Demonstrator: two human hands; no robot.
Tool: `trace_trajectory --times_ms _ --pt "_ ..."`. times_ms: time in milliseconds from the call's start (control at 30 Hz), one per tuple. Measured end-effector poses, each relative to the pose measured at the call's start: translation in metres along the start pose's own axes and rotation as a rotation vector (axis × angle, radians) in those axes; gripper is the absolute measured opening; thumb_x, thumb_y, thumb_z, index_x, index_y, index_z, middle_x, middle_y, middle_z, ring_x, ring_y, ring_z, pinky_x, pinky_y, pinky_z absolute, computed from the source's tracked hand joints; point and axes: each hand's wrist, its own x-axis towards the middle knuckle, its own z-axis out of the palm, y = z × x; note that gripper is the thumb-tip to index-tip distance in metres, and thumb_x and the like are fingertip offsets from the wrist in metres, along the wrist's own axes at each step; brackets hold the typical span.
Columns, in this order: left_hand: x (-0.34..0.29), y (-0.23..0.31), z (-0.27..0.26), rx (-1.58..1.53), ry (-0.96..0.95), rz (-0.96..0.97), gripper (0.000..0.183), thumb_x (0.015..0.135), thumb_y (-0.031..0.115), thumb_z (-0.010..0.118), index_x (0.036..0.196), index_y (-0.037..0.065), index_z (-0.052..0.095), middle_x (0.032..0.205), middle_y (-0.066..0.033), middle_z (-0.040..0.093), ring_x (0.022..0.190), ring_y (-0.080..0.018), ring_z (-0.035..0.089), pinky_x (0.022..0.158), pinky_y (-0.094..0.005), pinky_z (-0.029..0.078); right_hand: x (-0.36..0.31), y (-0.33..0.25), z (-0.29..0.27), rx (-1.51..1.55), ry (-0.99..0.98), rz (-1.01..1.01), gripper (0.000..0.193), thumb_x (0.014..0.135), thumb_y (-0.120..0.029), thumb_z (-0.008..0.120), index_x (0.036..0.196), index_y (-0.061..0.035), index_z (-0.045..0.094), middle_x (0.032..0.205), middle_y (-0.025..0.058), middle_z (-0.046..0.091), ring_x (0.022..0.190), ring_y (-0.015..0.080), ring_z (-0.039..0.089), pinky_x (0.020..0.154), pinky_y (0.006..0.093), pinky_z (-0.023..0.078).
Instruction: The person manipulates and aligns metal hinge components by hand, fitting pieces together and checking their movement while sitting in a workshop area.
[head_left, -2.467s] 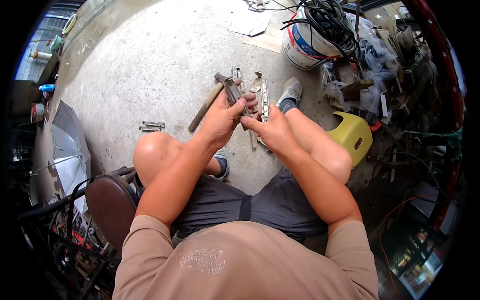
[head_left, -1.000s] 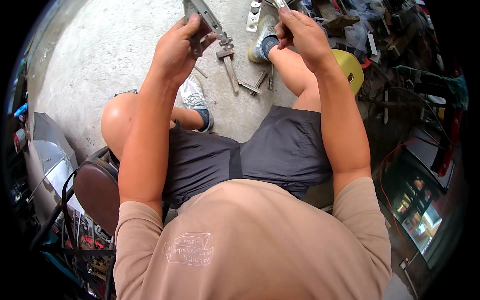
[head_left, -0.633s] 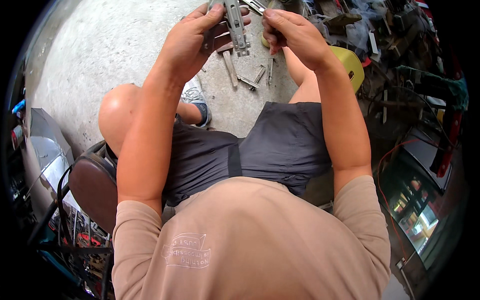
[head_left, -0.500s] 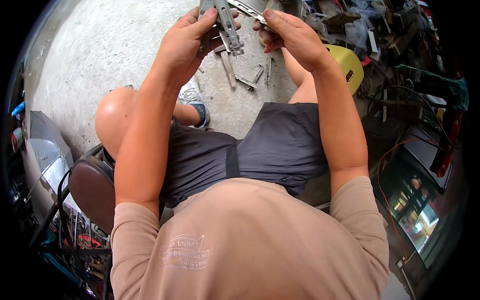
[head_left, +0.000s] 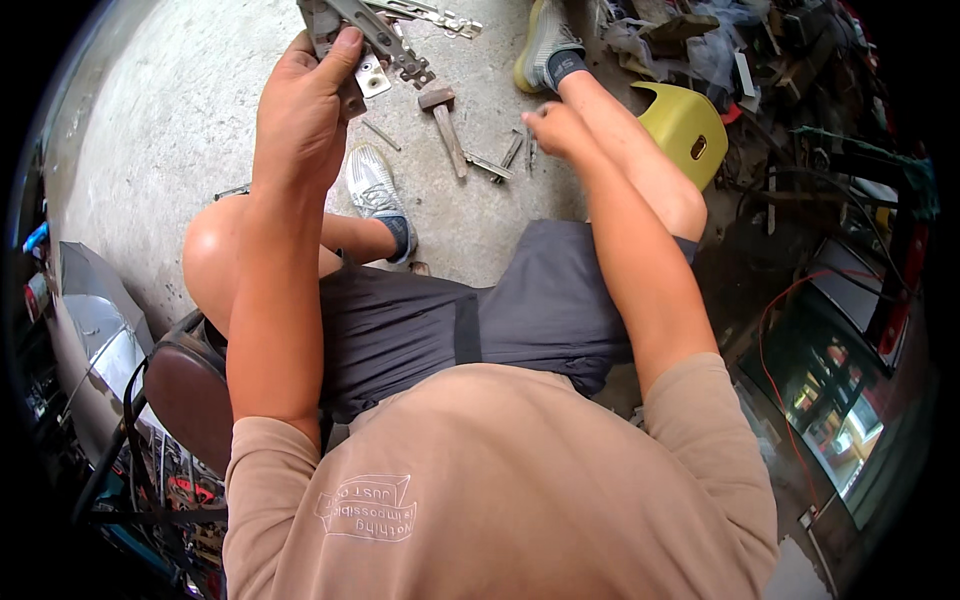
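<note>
My left hand (head_left: 305, 110) is closed around a silver jointed metal bracket (head_left: 372, 35), raised at the top of the view with the thumb pressed on it. A flat plate with holes (head_left: 372, 78) shows just past the fingers; whether it is part of the bracket I cannot tell. My right hand (head_left: 562, 130) hovers low beside my right shin, over a thin metal strip (head_left: 531, 148) on the floor. Its fingers are bent and blurred, their tips partly hidden. Close by lie more small metal strips (head_left: 490, 166) and a hammer (head_left: 449, 136) with a wooden handle.
More perforated metal arms (head_left: 430, 14) lie on the concrete floor (head_left: 200, 90) at the far side. A thin rod (head_left: 382, 134) lies near my left shoe (head_left: 374, 185). A yellow plastic stool (head_left: 690, 135) and piled scrap (head_left: 770, 60) stand at the right.
My right hand has left the bracket and dropped down toward the small strips on the floor. My left hand has moved left, still holding the bracket.
</note>
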Motion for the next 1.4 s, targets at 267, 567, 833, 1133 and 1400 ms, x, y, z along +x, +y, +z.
trace_trajectory --times_ms 267,567,833,1133,1400 --pt "-0.008 0.028 0.000 -0.187 0.162 0.009 0.026 0.109 0.013 0.064 0.130 -0.002 0.061 0.117 -0.0082 0.074 0.101 -0.0142 0.072 0.087 -0.0305 0.059 0.009 0.063 0.153 0.332 -0.183 0.621 0.047 0.105 -0.044 0.063 0.113 0.0003 0.074 0.094 0.0171 0.074 0.081 0.0312 0.074 0.066 0.0457 0.062" --pt "0.000 0.031 -0.015 -0.159 0.235 -0.027 0.028 0.111 0.015 0.061 0.135 0.001 0.062 0.118 -0.0050 0.074 0.101 -0.0127 0.071 0.088 -0.0301 0.059 0.002 0.032 0.186 0.964 -0.027 0.943 0.032 0.108 -0.031 0.063 0.125 -0.0042 0.066 0.103 0.0142 0.069 0.083 0.0243 0.071 0.061 0.0393 0.064" --pt "0.009 0.027 -0.017 -0.177 0.212 -0.045 0.029 0.111 0.014 0.060 0.137 0.000 0.061 0.124 -0.0069 0.074 0.111 -0.0142 0.072 0.095 -0.0303 0.058 0.024 0.048 0.192 0.889 0.099 0.903 0.027 0.104 -0.027 0.068 0.107 -0.0004 0.073 0.086 0.0136 0.073 0.072 0.0223 0.071 0.056 0.0364 0.059" --pt "0.004 0.023 -0.024 -0.165 0.201 -0.009 0.030 0.111 0.014 0.061 0.137 -0.001 0.061 0.123 -0.0066 0.073 0.111 -0.0151 0.071 0.094 -0.0313 0.058 -0.004 0.012 0.144 0.261 0.116 0.618 0.044 0.101 -0.036 0.068 0.118 0.0041 0.076 0.130 0.0279 0.072 0.123 0.0434 0.069 0.103 0.0482 0.055" --pt "0.000 0.022 -0.028 -0.161 0.276 0.010 0.019 0.108 0.015 0.067 0.124 0.003 0.066 0.108 -0.0021 0.074 0.089 -0.0107 0.067 0.071 -0.0264 0.048 -0.008 0.019 0.137 0.354 0.211 0.637 0.044 0.102 -0.036 0.069 0.118 0.0036 0.076 0.127 0.0290 0.073 0.121 0.0452 0.070 0.103 0.0496 0.054"
